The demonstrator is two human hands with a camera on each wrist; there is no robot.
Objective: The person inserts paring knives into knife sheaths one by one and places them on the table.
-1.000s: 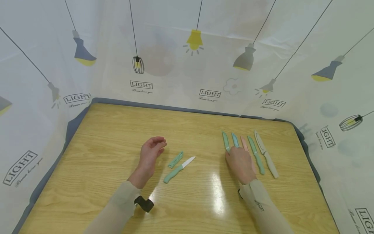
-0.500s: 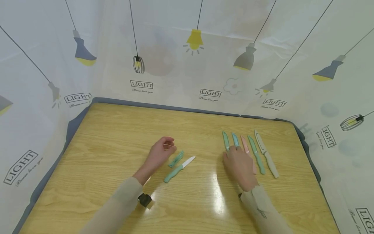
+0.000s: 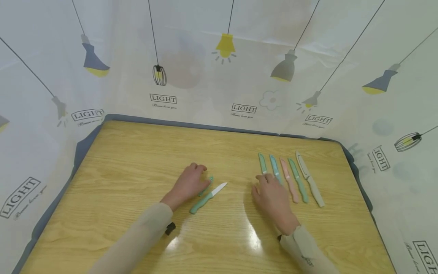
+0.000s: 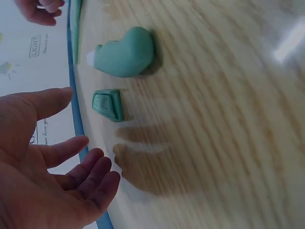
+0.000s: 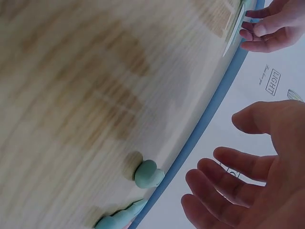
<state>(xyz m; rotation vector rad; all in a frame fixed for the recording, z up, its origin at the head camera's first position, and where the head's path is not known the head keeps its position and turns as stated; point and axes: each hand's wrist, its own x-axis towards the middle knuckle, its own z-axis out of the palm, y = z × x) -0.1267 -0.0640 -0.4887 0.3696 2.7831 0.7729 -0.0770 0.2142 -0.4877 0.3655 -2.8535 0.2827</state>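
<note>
My left hand [image 3: 186, 186] hovers over a green blade sheath [image 4: 108, 105], partly hiding it in the head view. Its thumb and loosely bent fingers stand apart with nothing between them. Just right of the sheath lies a green-handled paring knife [image 3: 202, 203], its white blade bare. My right hand [image 3: 273, 199] is above the handle ends of a green knife [image 3: 262, 163] and a blue knife [image 3: 274, 163], both in sheaths. Daylight shows between its relaxed fingers and those handles [image 5: 145, 174] in the right wrist view; it holds nothing.
Right of the blue knife, a pink knife [image 3: 289, 182], another green knife [image 3: 298, 180] and a longer cream knife [image 3: 313, 186] lie side by side on the wooden table [image 3: 147, 148]. A lamp-printed white curtain [image 3: 198, 87] surrounds the table's far and side edges.
My left hand has moved right, from beside the sheath to over it. The right hand has drawn slightly left and back, uncovering the pink knife. The knives lie where they were.
</note>
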